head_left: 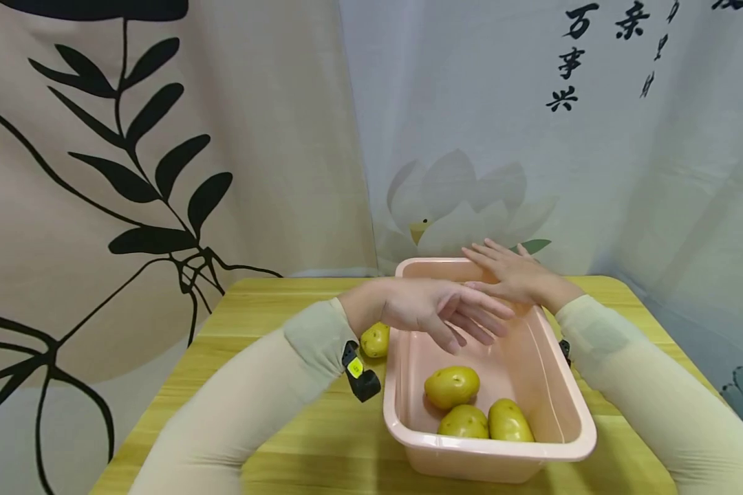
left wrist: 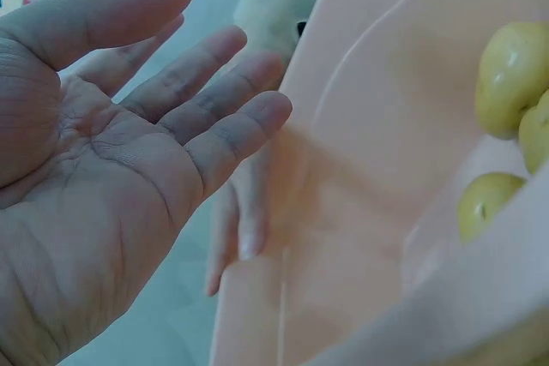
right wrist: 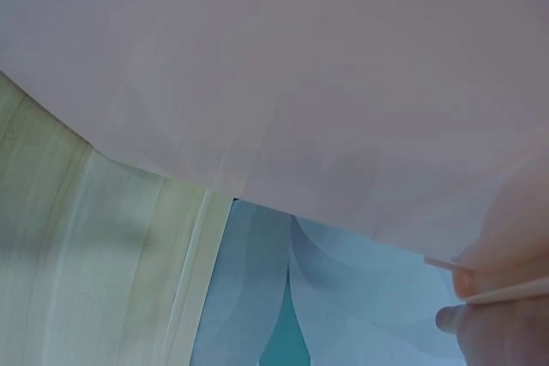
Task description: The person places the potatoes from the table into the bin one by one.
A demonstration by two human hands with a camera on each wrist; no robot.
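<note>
I watch: left hand (head_left: 436,308) empty above pink basin (head_left: 483,450).
Its fingers are slightly apart; the right hand (head_left: 510,273), fingers straight, touches the one-o'clock rim, perhaps for steadying. Three potatoes (head_left: 452,386) lie inside at six, another potato (head_left: 375,341) outside at nine.

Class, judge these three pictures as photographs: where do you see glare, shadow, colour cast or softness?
Head: fairly sharp, small glints on the potatoes; left wrist: cooler, bluish colours, soft shadow across the inside of the pink bin; right wrist: dim and hazy, low contrast.
</note>
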